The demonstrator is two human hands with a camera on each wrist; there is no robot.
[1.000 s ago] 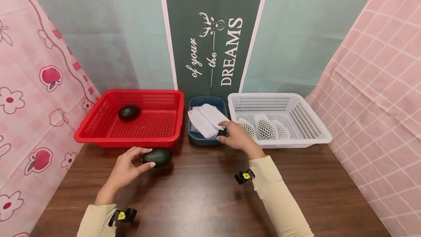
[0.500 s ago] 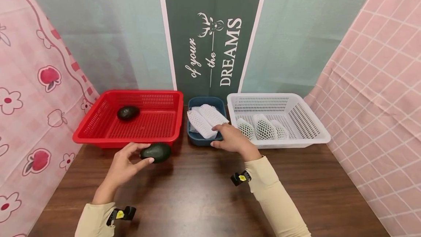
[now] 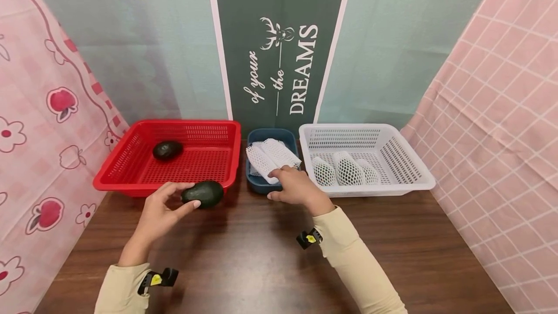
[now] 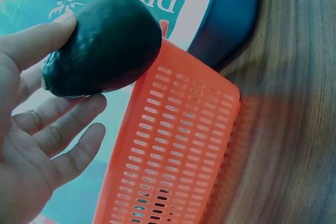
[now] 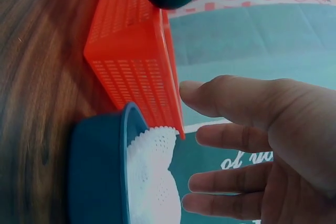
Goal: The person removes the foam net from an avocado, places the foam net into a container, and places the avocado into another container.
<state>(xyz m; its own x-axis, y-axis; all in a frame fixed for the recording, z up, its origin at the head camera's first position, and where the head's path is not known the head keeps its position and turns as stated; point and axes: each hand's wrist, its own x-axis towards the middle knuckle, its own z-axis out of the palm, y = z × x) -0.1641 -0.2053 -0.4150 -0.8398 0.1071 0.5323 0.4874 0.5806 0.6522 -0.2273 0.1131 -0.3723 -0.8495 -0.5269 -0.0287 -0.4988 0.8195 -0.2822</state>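
Observation:
My left hand point(image 3: 159, 212) pinches a dark green avocado point(image 3: 203, 194) between thumb and fingers, just in front of the red basket's near rim. In the left wrist view the avocado point(image 4: 107, 45) shows whole, its stem end toward the palm. My right hand point(image 3: 296, 187) hovers at the front right edge of a blue bin point(image 3: 260, 187), fingers extended and apart with nothing between them. White foam net sleeves point(image 3: 270, 156) lie piled in that bin. From the right wrist view, the fingers of the right hand point(image 5: 262, 145) stand beside the sleeves point(image 5: 152, 177), apart from them.
The red basket point(image 3: 126, 187) at the left holds another avocado point(image 3: 167, 150). A white basket point(image 3: 392, 189) at the right holds several net-wrapped avocados point(image 3: 348, 171). All stand along the back of the brown wooden table point(image 3: 244, 265), before a green curtain point(image 3: 379, 52).
My left hand has lifted the avocado slightly upward and away, toward the red basket's rim. The right hand has shifted left along the front of the blue bin.

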